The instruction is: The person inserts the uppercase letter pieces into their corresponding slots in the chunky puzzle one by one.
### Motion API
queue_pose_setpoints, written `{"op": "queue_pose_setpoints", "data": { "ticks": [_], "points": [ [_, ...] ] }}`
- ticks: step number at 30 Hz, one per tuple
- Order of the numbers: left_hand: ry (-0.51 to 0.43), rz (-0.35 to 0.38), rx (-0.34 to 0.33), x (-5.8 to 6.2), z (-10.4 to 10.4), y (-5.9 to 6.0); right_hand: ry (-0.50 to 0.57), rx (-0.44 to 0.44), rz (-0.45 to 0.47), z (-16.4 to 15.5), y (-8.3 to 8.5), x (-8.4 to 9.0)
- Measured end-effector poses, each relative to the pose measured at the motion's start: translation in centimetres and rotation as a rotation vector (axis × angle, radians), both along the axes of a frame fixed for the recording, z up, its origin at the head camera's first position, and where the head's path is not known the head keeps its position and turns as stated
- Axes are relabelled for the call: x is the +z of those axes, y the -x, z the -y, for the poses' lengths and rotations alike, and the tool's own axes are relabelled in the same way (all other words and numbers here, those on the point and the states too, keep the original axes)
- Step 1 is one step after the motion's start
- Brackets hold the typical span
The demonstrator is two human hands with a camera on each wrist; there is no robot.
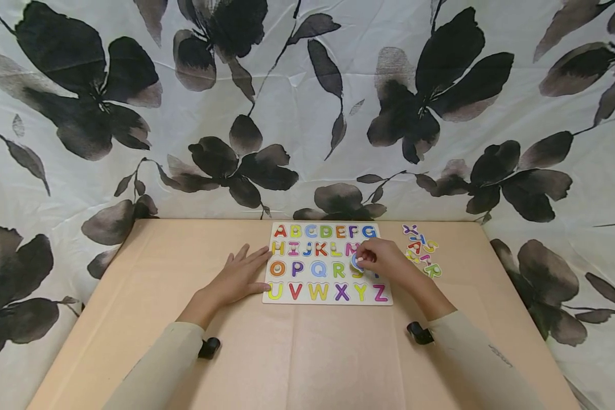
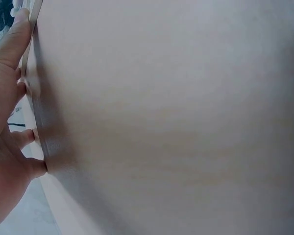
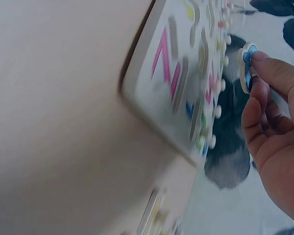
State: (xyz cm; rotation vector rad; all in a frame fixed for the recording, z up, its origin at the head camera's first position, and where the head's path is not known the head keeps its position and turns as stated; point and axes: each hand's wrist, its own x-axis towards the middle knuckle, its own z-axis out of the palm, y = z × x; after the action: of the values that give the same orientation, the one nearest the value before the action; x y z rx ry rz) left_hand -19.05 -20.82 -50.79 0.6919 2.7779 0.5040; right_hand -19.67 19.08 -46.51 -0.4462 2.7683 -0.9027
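A white alphabet puzzle board (image 1: 307, 293) lies near the table's far edge, with rows of coloured letters. At its left edge my left hand (image 1: 236, 279) rests with fingers spread; in the left wrist view that hand (image 2: 7, 93) touches the board's side. My right hand (image 1: 386, 261) is over the board's right part, hiding some letters of the second and third rows. Between thumb and fingers it pinches a blue letter piece (image 3: 247, 66), seen nearly edge-on in the right wrist view. Which letter it is I cannot tell.
Several loose letter pieces, among them a red A (image 1: 414, 247) and a green R (image 1: 433, 270), lie in a cluster right of the board. The brown table (image 1: 307, 353) ends just behind the board, where a flowered cloth (image 1: 307, 131) begins. Small knobs stand up from the top-row letters.
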Motion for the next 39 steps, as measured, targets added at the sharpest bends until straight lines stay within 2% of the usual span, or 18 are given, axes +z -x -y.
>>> {"op": "queue_pose_setpoints", "data": {
  "ticks": [9,17,29,39],
  "points": [
    [-0.003,0.006,0.002,0.2,-0.1,0.0,0.014,0.094,-0.025,3.9,1.6,-0.8],
    [-0.006,0.005,-0.004,0.4,0.1,0.0,-0.025,0.187,-0.034,6.8,1.9,-1.5],
    [-0.004,0.000,-0.002,0.2,-0.1,0.1,-0.090,0.227,-0.039,8.3,1.3,-1.9],
    [-0.011,0.002,-0.010,0.0,0.2,-0.2,-0.077,0.227,-0.026,8.8,1.2,-2.3]
  ]
}}
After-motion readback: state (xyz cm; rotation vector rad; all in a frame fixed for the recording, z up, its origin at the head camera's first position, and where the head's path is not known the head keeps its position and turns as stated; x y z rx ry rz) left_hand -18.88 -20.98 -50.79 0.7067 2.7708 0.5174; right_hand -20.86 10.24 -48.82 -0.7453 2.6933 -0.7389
